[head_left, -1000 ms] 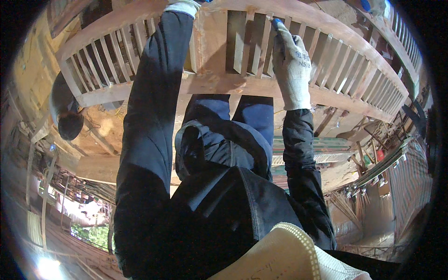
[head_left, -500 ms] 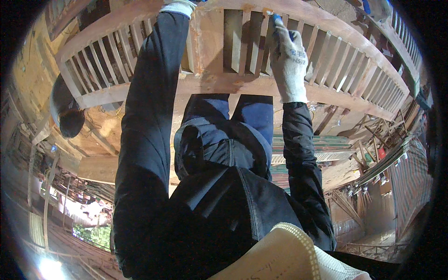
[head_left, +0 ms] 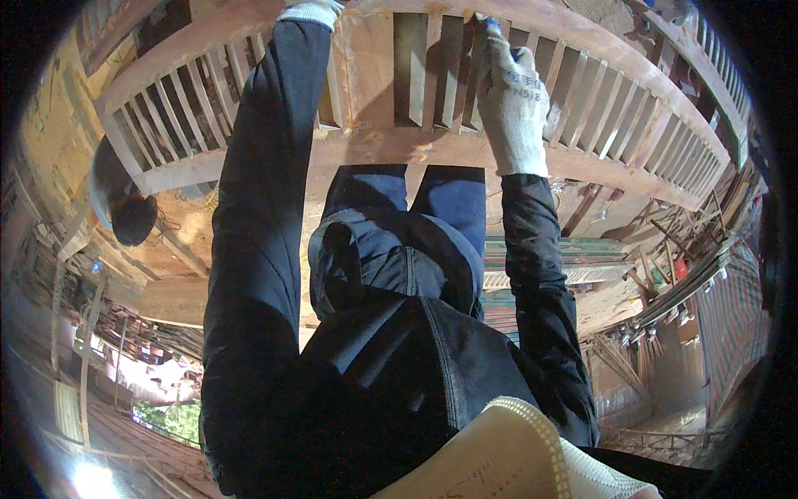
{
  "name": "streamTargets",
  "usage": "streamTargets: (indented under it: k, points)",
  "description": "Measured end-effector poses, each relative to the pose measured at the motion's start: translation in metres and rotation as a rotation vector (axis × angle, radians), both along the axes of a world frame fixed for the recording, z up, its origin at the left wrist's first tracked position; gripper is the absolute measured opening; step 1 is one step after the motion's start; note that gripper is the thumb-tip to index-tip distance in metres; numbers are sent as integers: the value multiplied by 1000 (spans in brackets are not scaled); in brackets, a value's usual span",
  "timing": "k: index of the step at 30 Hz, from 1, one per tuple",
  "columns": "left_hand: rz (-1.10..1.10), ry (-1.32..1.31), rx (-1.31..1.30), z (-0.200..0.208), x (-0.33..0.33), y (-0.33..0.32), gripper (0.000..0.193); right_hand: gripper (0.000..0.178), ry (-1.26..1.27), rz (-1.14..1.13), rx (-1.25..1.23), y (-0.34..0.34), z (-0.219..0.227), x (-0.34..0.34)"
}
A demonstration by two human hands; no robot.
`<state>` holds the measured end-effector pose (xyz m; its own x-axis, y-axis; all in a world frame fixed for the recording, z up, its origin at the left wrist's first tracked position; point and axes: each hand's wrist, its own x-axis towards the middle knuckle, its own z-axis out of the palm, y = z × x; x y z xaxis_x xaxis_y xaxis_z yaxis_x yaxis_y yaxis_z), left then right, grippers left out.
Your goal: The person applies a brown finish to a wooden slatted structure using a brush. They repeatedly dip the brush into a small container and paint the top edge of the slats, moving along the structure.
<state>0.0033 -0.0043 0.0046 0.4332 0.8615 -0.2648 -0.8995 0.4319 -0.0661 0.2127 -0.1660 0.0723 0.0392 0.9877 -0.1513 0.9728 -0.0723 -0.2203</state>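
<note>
A long, slatted wooden panel (head_left: 370, 71) with a curved outline in this view lies in front of me, a row of narrow slats between two rails. My right hand (head_left: 513, 96), in a whitish knit glove with blue fingertips, is over the slats right of centre. Its fingers are bent and drawn together, the tips against the upper rail. Whatever they hold, if anything, is hidden. At the top edge my left hand (head_left: 311, 12) shows only its white glove cuff and a bit of the glove, beside the panel's upper rail; the fingers are out of the picture.
Another person (head_left: 125, 195) is bent low at the left, beyond the panel's end. A second slatted panel (head_left: 723, 71) is at the upper right. Stacked green-edged slatted pieces (head_left: 532, 270) lie to the right of my legs. Timber (head_left: 665, 241) leans farther right, near a striped sheet (head_left: 731, 320).
My right hand has shifted slightly along the upper rail, its fingers a little more bent. My left cuff has moved slightly left. The panel stays in place.
</note>
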Motion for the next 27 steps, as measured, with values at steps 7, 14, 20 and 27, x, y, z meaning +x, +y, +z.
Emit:
streamTargets:
  k: [7,14,20,27]
  points:
    - [-66,-108,1,-6,-5,1,83,31,182,-18,32,6,11,-3]
    - [-81,-10,48,-5,-6,2,79,36,184,37,-13,-4,10,-3]
    - [15,10,36,-3,-2,1,70,37,202,-62,139,-3,-6,21]
    - [-16,18,43,-1,-4,0,69,43,87,-47,47,-17,-13,20]
